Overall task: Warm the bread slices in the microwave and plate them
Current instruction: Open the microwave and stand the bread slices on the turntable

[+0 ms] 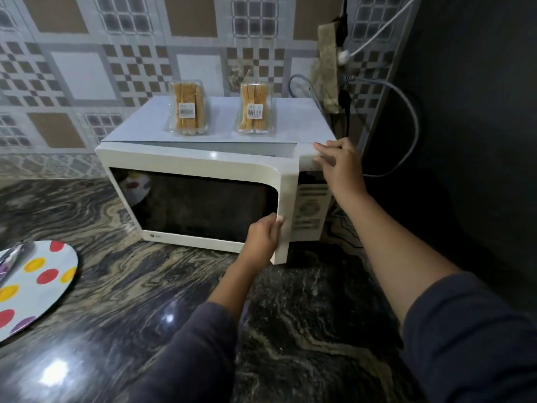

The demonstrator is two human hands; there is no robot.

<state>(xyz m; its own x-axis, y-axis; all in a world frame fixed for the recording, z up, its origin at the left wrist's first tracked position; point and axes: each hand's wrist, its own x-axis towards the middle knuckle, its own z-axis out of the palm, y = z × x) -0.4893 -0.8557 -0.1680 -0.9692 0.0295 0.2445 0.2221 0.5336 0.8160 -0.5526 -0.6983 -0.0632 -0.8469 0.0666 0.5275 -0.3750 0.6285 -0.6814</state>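
Observation:
A white microwave point(203, 158) stands on the dark marbled counter against the tiled wall. Its door point(186, 170) hangs slightly ajar at the right side. My left hand point(263, 238) grips the door's lower right edge. My right hand point(338, 167) rests with spread fingers on the microwave's top right front corner, above the control panel point(309, 209). Two clear packs of bread slices point(187, 110) point(255, 109) stand upright on the microwave's top. A white plate with coloured dots point(35, 286) lies on the counter at the left.
A shiny utensil point(11, 257) lies on the plate's far left side. Grey and white cables point(406, 112) loop behind the microwave on the right beside a dark wall. The counter point(174, 301) stretches out in front.

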